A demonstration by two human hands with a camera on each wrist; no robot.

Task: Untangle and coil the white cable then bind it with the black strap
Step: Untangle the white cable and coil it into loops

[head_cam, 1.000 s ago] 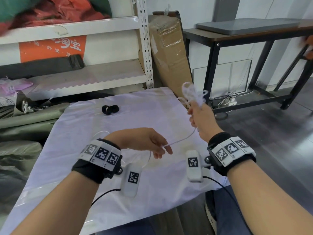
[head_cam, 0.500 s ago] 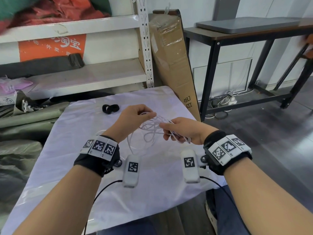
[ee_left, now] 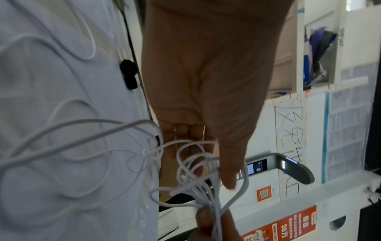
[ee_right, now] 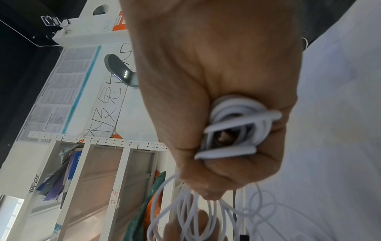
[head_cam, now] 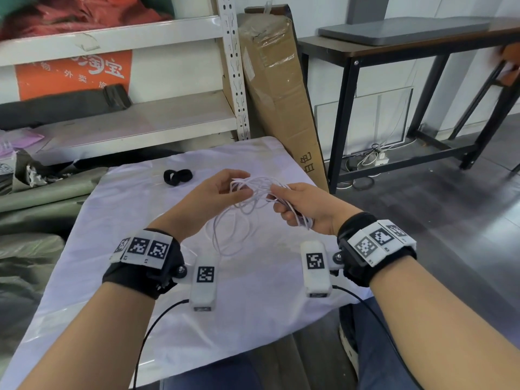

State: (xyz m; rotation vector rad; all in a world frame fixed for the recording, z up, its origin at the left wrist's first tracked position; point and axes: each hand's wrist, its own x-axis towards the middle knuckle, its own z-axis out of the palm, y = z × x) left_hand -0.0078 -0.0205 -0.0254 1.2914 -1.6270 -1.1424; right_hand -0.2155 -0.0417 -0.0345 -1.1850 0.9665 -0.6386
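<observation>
The white cable (head_cam: 254, 190) is a loose tangle held between both hands above the white-covered table (head_cam: 135, 220). My right hand (head_cam: 281, 202) grips a bunched coil of it in a fist; the right wrist view shows the coil (ee_right: 237, 124) inside the curled fingers (ee_right: 226, 172). My left hand (head_cam: 239, 188) pinches strands at the tangle's left side; its thumb (ee_left: 226, 166) lies against the loops (ee_left: 195, 169). More loops (head_cam: 225, 237) hang down onto the cloth. The black strap (head_cam: 177, 176) lies curled on the table beyond my left hand, also seen as the strap (ee_left: 128, 73).
A metal shelf unit (head_cam: 157, 119) stands behind the table and a tall cardboard box (head_cam: 275, 88) leans at its right corner. A black-framed desk (head_cam: 422, 40) stands to the right over dark floor. Grey-green bags (head_cam: 33, 198) lie left of the table.
My right hand has come down from head height with the cable bunch. My left hand has risen to meet it, and the hands now hold the tangle close together over the table.
</observation>
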